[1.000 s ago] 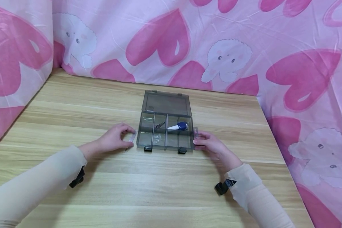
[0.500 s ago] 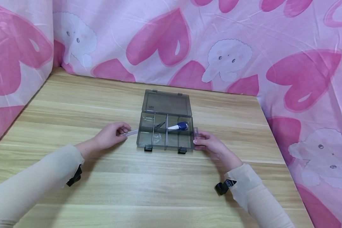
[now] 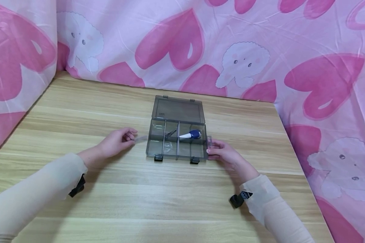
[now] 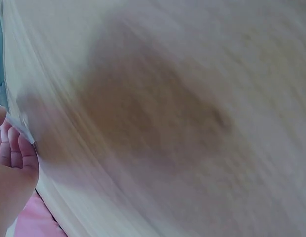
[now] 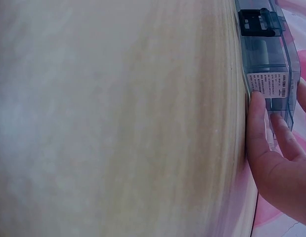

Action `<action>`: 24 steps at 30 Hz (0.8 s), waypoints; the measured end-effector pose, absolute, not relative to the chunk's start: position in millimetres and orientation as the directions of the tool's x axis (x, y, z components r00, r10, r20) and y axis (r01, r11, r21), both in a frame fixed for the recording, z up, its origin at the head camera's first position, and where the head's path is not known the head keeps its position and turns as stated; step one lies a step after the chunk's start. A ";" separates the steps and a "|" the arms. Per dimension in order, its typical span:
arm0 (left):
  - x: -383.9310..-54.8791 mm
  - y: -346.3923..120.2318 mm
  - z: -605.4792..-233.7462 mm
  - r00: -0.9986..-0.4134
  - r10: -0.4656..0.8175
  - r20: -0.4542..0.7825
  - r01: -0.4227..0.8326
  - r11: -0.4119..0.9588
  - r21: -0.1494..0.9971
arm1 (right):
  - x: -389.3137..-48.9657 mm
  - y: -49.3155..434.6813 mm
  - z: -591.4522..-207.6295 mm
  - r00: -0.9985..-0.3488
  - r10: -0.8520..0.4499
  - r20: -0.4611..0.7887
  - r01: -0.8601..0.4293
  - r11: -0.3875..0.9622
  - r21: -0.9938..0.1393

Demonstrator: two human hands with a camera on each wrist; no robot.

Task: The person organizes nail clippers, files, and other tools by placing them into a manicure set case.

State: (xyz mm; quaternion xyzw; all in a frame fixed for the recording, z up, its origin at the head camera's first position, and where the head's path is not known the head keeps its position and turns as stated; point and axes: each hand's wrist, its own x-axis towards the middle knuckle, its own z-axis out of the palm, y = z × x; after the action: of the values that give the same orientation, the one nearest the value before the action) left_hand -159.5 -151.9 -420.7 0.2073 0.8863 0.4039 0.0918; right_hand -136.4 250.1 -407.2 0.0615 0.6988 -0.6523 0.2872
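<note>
A smoky grey divided plastic box (image 3: 154,150) lies on the table with its lid (image 3: 177,109) folded back. To its left, my left hand (image 3: 115,143) pinches a thin clear plastic strip (image 3: 141,138) between thumb and fingers; the strip points toward the box's side. At the opposite side my right hand (image 3: 226,155) touches the box with fairly straight fingers, near a white printed label (image 5: 269,85) in the right wrist view. A small clear piece (image 3: 209,139) shows beside these fingers. Inside the box are dark tweezers (image 3: 171,133) and a white bottle with a blue end (image 3: 191,134).
Two dark latches, the left latch (image 3: 158,157) and right latch (image 3: 195,160), stick out at the box's front. Around it stretches the wood-grain table (image 3: 158,206). A pink heart-patterned cloth (image 3: 170,40) hangs along the table's back and sides.
My left hand has drawn leftward away from the box with the clear strip, which has swung from steeply slanted to nearly level. The right hand and box have stayed put.
</note>
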 end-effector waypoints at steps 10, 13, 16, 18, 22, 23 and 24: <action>-160.8 -156.7 -409.7 -0.894 0.447 0.007 0.294 0.575 0.764 | -136.1 249.8 -406.1 -0.827 -0.291 -0.482 0.459 0.149 -0.876; -162.1 -156.7 -404.5 -0.897 0.442 -0.004 0.274 0.565 0.778 | -136.0 250.0 -406.1 -0.827 -0.289 -0.483 0.458 0.155 -0.876; -163.8 -156.1 -399.2 -0.901 0.434 -0.014 0.254 0.553 0.794 | -135.5 250.2 -405.3 -0.826 -0.283 -0.488 0.461 0.158 -0.873; -164.2 -155.5 -395.7 -0.901 0.433 -0.008 0.253 0.540 0.803 | -135.3 249.9 -404.4 -0.826 -0.280 -0.489 0.465 0.153 -0.872; -165.1 -153.2 -391.2 -0.901 0.434 0.011 0.260 0.519 0.814 | -135.0 249.4 -403.5 -0.826 -0.283 -0.488 0.465 0.148 -0.873; -165.6 -152.6 -390.5 -0.902 0.431 0.009 0.257 0.520 0.814 | -135.1 249.3 -403.5 -0.826 -0.283 -0.487 0.465 0.148 -0.873; -166.1 -151.9 -389.6 -0.903 0.430 0.009 0.256 0.521 0.814 | -135.1 249.2 -403.6 -0.826 -0.285 -0.487 0.464 0.149 -0.873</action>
State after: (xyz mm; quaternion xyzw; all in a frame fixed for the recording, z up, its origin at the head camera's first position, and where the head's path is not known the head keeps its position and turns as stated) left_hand -166.1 -151.9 -389.6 0.1980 0.8665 0.4478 0.0969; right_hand -135.1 249.2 -403.6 0.0640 0.7010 -0.6492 0.2882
